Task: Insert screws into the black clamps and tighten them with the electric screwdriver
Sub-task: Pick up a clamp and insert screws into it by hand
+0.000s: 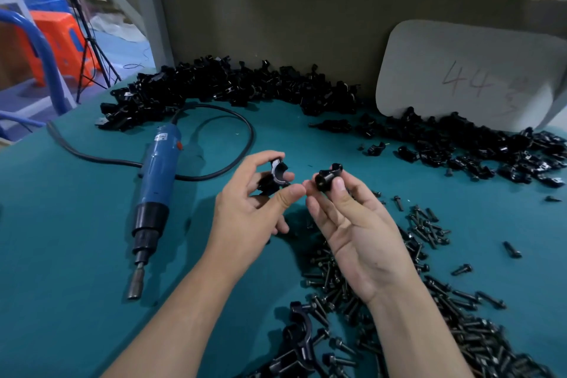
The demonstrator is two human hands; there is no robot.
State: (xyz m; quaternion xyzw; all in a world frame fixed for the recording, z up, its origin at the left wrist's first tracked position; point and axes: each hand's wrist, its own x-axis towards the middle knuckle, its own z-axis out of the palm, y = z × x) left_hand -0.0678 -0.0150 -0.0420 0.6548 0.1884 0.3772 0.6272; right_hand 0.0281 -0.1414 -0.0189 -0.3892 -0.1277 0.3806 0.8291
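My left hand [248,209] holds a black clamp half [277,173] between curled fingers and thumb, above the teal table [76,239]. Close to its right, my right hand [352,224] pinches another black clamp piece [328,178] with thumb and fingertips. The two pieces are a small gap apart. The blue electric screwdriver [156,181] lies on the table left of my hands, bit pointing toward me, its black cord [233,120] looping behind it. A pile of black screws [429,301] spreads under and right of my right forearm.
A long heap of black clamps [230,86] runs along the back wall and continues at the right [475,144]. Some assembled clamps [297,344] lie near the front edge. A white board [460,70] leans at the back right. An orange stool [58,40] stands off the table, left.
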